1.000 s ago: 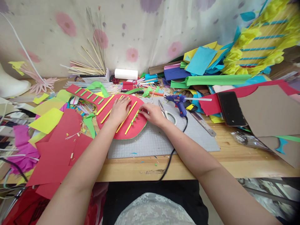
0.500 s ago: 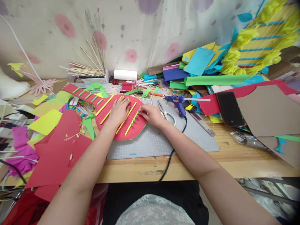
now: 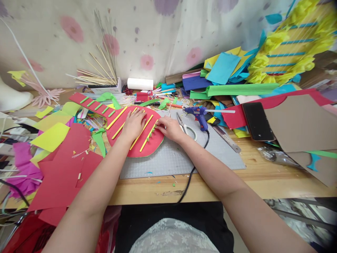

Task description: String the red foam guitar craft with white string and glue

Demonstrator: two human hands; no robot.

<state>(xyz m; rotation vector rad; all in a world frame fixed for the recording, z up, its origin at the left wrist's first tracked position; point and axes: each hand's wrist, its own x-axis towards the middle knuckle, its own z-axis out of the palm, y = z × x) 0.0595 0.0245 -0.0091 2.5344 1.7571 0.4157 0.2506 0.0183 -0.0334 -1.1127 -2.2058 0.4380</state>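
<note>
Left forearm (image 3: pixel 98 181) and right forearm (image 3: pixel 218 175), both bare, reach forward and converge. Left hand (image 3: pixel 134 123) lies palm down and flat, fingers extended and slightly spread. Right hand (image 3: pixel 171 128) sits just beside it, palm down, fingers bent with tips bunched toward the left hand; any pinch not discernible.

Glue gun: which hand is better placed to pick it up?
Likely right: right hand sits at the edge of the red guitar cutout, beside the scissors, nearer the glue gun; left hand lies flat on the cutout, farther off.

Scissors (image 3: pixel 184 125), glue gun (image 3: pixel 199 113), ruler (image 3: pixel 226 139), black phone (image 3: pixel 257 121)
</note>
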